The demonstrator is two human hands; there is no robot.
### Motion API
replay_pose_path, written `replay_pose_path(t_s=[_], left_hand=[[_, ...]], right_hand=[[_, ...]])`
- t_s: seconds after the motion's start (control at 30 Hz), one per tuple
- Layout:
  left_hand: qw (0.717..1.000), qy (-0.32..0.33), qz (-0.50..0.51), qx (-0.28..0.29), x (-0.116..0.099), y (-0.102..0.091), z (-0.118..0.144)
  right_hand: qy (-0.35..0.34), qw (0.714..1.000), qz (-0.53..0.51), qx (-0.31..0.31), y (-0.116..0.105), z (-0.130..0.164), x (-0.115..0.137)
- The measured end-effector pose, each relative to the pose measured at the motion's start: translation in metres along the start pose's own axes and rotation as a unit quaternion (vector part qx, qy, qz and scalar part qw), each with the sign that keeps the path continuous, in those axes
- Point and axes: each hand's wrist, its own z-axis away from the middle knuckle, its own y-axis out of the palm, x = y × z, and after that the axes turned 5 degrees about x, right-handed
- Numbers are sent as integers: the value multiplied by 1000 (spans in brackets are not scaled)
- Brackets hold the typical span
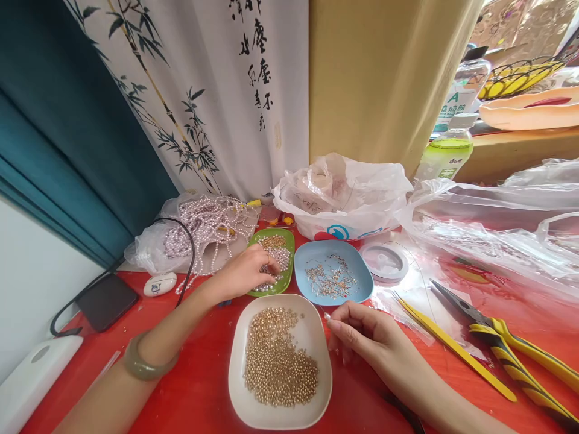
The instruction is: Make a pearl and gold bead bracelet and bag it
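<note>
My left hand [246, 270], with a green bangle [147, 360] on the forearm, reaches over the green plate [289, 236]. Its fingers are bent together among small lilac and gold beads [279, 256]; whether a bead is between the fingertips is hidden. Just right of the cream plate [236, 361], my right hand [364, 331] pinches a thin wire, with a white pearl bead [327, 316] showing at the fingertips. Many small gold beads [280, 361] lie in the cream plate. Behind my right hand, the blue plate [312, 250] holds metal pins [332, 278].
Long-nose pliers [497, 337] and yellow tweezers [456, 349] lie at the right on the red tabletop [194, 374]. A clear-lidded round spool [384, 263] and plastic bags [344, 199] stand behind. Strings of lilac beads [205, 226] and a black phone-like slab [103, 301] are at left.
</note>
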Motion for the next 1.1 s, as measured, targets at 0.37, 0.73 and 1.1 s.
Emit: replay_pose_path(t_s=[0.37, 0.73, 1.1], left_hand=[[999, -17, -33, -10, -2, 4, 0], [996, -63, -35, -59, 5, -3, -1], [997, -36, -47, -39, 6, 2, -1]], right_hand=[[-1, 1000, -5, -2, 0, 0, 0], [-6, 1000, -13, 1, -1, -2, -3], [-1, 1000, -5, 0, 0, -1, -1]])
